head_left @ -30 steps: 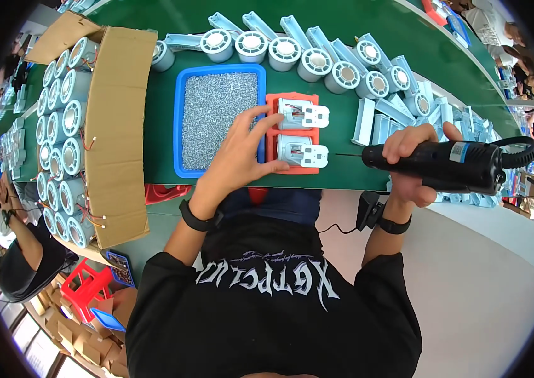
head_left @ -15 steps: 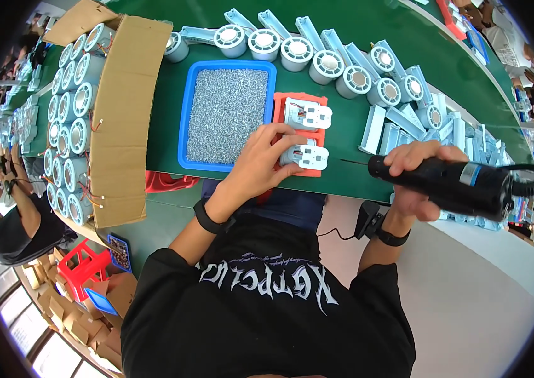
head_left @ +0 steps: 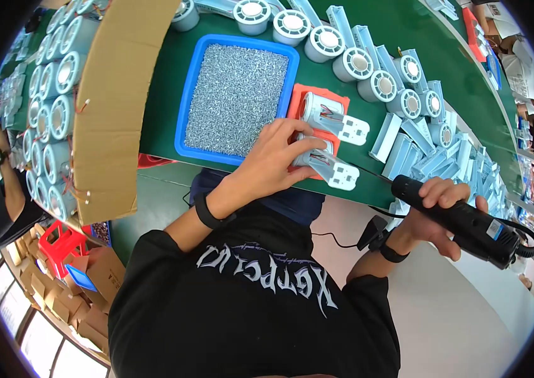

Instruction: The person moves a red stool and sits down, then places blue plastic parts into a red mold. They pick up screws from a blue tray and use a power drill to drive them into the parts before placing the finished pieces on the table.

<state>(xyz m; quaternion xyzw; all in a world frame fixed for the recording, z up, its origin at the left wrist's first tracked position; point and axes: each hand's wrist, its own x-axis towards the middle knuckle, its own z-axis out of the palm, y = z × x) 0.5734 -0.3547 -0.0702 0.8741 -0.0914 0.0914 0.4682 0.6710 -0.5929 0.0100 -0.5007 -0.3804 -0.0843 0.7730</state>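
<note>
My left hand (head_left: pixel 270 159) is closed around the body of the nearer light-blue housing with a white bracket plate (head_left: pixel 343 176), pressing it into an orange holder (head_left: pixel 344 102). A second housing with a white bracket plate (head_left: pixel 353 130) lies beside it, farther off in the same holder; thin wires show on it. In my right hand (head_left: pixel 424 228) is a black electric screwdriver (head_left: pixel 468 230), its fingers wrapped round the barrel. The thin bit points left, its tip close by the nearer bracket plate; whether they touch I cannot tell.
Left of the holder is a blue tray (head_left: pixel 185 120) full of small silver screws. A cardboard box (head_left: pixel 119 107) of wired round units stands farther left. Round white-topped units (head_left: pixel 327 43) line the back, and a heap of light-blue brackets (head_left: pixel 434 160) lies to the right.
The whole view has shifted and turned a little. The screwdriver's bit has come closer to the nearer bracket plate. My left hand keeps its grip on the same housing.
</note>
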